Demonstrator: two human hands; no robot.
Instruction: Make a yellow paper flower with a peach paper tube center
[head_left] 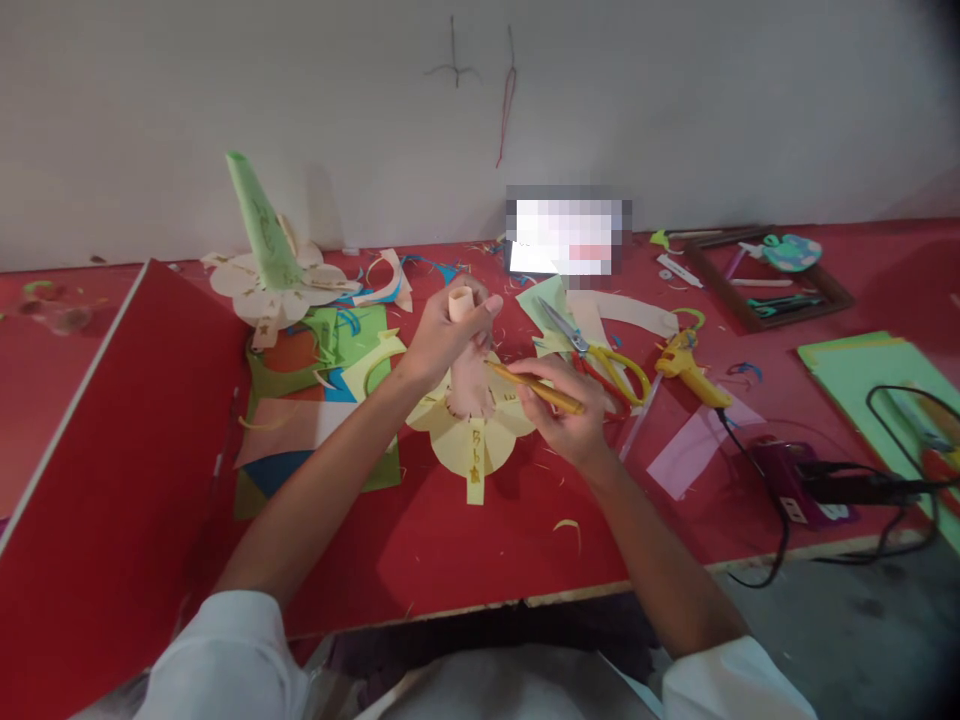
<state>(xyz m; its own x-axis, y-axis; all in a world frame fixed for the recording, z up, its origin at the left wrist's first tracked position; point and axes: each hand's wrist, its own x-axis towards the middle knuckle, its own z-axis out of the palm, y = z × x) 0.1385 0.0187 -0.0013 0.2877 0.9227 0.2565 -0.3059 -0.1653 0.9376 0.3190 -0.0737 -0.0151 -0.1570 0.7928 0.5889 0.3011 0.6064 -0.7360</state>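
In the middle of the red table stands a pale pink paper tube [471,380] on a yellow flower-shaped paper base [469,455]. A yellow paper strip [475,465] with lettering and a star hangs over the base's front petal. My left hand [450,330] is wrapped around the tube's upper part, its open top showing above the fingers. My right hand [566,405] grips a gold pen [544,388], tip pointing left at the tube's side. Whether the tip touches the paper I cannot tell. Scissors [592,350] with yellow handles lie just beyond my right hand.
A green paper cone [262,225] on a white flower base stands back left. Paper scraps [300,430] lie left, beside a red upright board [112,480]. To the right are a yellow glue gun [690,368], a purple box with cables [806,485] and green paper sheets [877,370]. A lit screen [562,240] leans behind.
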